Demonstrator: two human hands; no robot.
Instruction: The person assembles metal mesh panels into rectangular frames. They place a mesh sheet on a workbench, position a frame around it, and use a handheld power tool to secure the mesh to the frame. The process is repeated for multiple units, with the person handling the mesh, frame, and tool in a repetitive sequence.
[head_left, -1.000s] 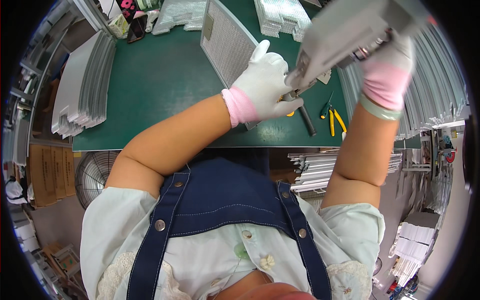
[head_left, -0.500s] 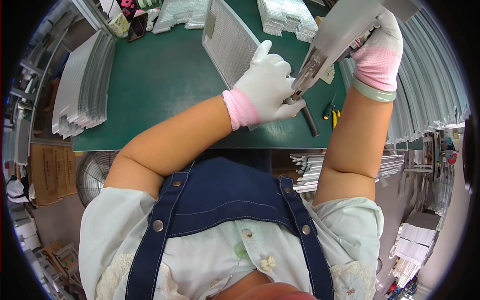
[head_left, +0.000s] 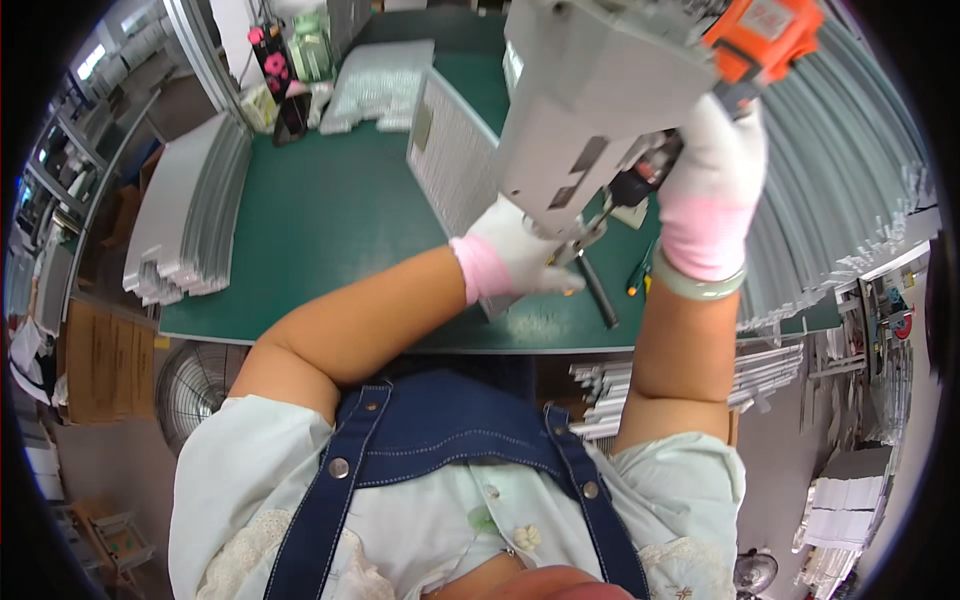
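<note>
My right hand [head_left: 710, 160], in a white glove with a pink cuff, is closed round the handle of a power drill with an orange end [head_left: 765, 35]. Its black chuck [head_left: 640, 185] and thin bit point down-left, toward the left fingers. My left hand [head_left: 510, 245], gloved alike, is closed at the lower end of a large grey slotted metal part [head_left: 585, 110], which hides some of the fingers. Behind that hand a framed mesh panel [head_left: 455, 150] stands tilted on the green table [head_left: 330, 220]. A dark rod-like handle [head_left: 600, 290] lies just right of the left fingertips.
Stacked grey panels [head_left: 190, 210] stand on the left, and long grey strips [head_left: 840, 190] fill the right side. Mesh pieces [head_left: 380, 85] and a phone [head_left: 291, 118] lie at the back left. Yellow-green pliers [head_left: 642, 270] lie by the right wrist. A floor fan [head_left: 195, 390] stands below.
My right hand has moved left and slightly down, bringing the drill's orange end and chuck into sight. The grey part now hangs further left and looks larger. The view has shifted slightly.
</note>
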